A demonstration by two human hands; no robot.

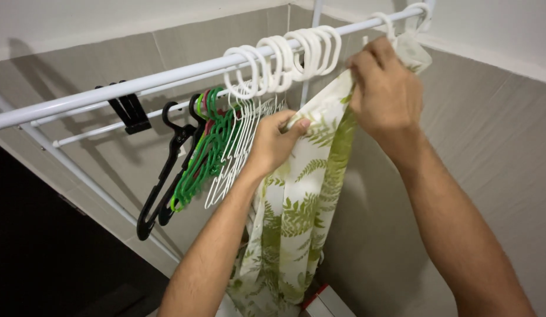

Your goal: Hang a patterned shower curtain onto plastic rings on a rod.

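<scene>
A white curtain with green fern print [296, 211] hangs down from a white rod [167, 77]. My left hand [274, 141] pinches the curtain's top edge below a bunch of white plastic rings [285, 56] strung on the rod. My right hand [383, 88] grips the curtain's upper corner higher up, close to two white rings [417, 14] at the rod's right end. The cloth is stretched between both hands.
On a thinner rail [108, 128] behind hang black hangers [167, 170], green hangers [205, 155] and white hangers [238, 147], plus black clips [129, 111]. Grey tiled walls close in behind and at right. A white and red box [323, 299] lies below.
</scene>
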